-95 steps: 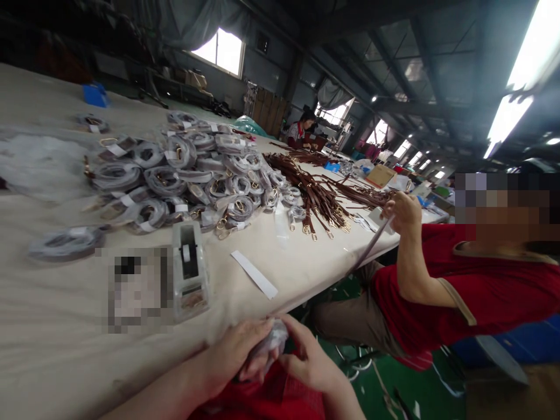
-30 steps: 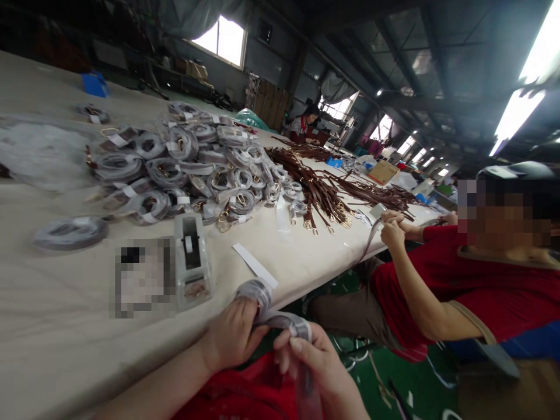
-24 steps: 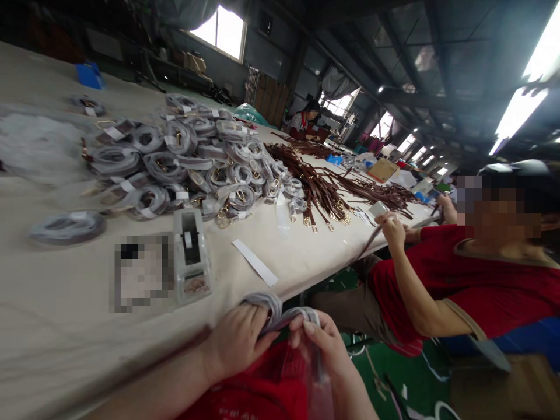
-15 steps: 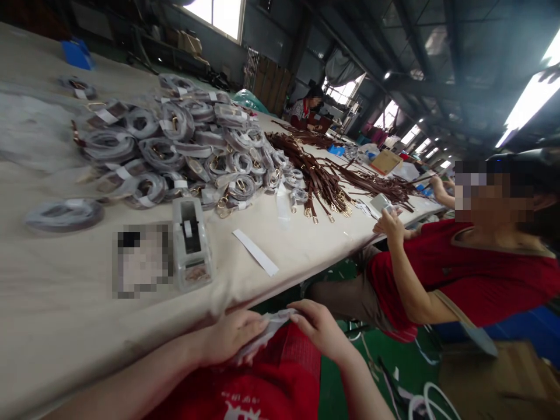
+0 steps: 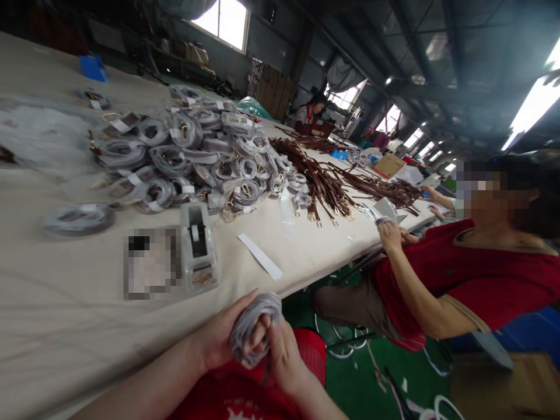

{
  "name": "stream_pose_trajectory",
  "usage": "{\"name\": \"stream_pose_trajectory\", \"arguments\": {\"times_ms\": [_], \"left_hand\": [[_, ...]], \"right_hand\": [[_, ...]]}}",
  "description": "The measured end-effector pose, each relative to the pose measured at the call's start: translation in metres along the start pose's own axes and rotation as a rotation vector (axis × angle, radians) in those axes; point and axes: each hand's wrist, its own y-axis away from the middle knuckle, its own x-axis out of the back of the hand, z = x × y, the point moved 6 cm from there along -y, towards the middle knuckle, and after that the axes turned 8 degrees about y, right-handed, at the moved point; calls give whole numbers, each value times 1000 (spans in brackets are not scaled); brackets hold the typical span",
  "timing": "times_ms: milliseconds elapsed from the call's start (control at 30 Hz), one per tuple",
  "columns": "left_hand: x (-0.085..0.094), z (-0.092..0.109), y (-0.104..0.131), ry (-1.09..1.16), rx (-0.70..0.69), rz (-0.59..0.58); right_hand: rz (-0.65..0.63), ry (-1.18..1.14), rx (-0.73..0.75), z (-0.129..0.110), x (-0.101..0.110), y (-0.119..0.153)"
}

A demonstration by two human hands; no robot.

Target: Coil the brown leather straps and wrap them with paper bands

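Note:
A rolled-up strap in a clear plastic sleeve (image 5: 245, 326) is held above my lap, just off the table's front edge. My left hand (image 5: 221, 332) wraps round its left side. From the right, my right hand (image 5: 284, 353) grips the coil, with fingers showing in its central hole. On the table beyond lies a large pile of similar wrapped coils (image 5: 175, 157), many with white paper bands and gold clasps. One wrapped coil (image 5: 79, 219) sits apart at the left. A tape dispenser (image 5: 199, 248) stands close to the table edge, and a white paper strip (image 5: 261, 256) lies right of it.
Loose brown straps with gold clasps (image 5: 315, 181) spread along the table (image 5: 315, 251). At my right sits a co-worker in a red shirt (image 5: 459, 274), hands over the table edge. A blue box (image 5: 93, 68) stands far left. Cardboard (image 5: 503, 385) lies at lower right.
The wrapped strap has come up and now shows as a round coil between my hands; before, only a stretch of plastic showed. The view has shifted slightly. The co-worker's hands have moved.

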Motion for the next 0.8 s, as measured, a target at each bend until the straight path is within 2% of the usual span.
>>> {"name": "stream_pose_trajectory", "arguments": {"times_ms": [100, 167, 233, 367, 433, 467, 600, 700, 800], "left_hand": [[6, 2, 1, -74, -19, 56], [13, 13, 3, -210, -128, 128], [17, 25, 7, -404, -254, 171], [6, 30, 12, -988, -290, 56], [-1, 28, 12, -1243, -300, 29], [-4, 27, 12, -1303, -312, 33], [-7, 29, 8, -1209, -416, 114], [4, 37, 9, -1051, -527, 314], [15, 45, 16, -888, -678, 540]], "right_hand": [[-55, -85, -28, -7, 14, -6], [-55, -61, -20, -15, 32, -9], [-140, 9, -31, -22, 44, -10], [-448, 303, -155, -13, 43, -2], [-471, 350, -191, -6, 40, 0], [-455, 318, -198, -4, 38, 0], [-338, 82, -190, 3, 35, -5], [-189, 57, -222, 9, 36, -9], [-59, -43, -239, 11, 25, -9]]}}
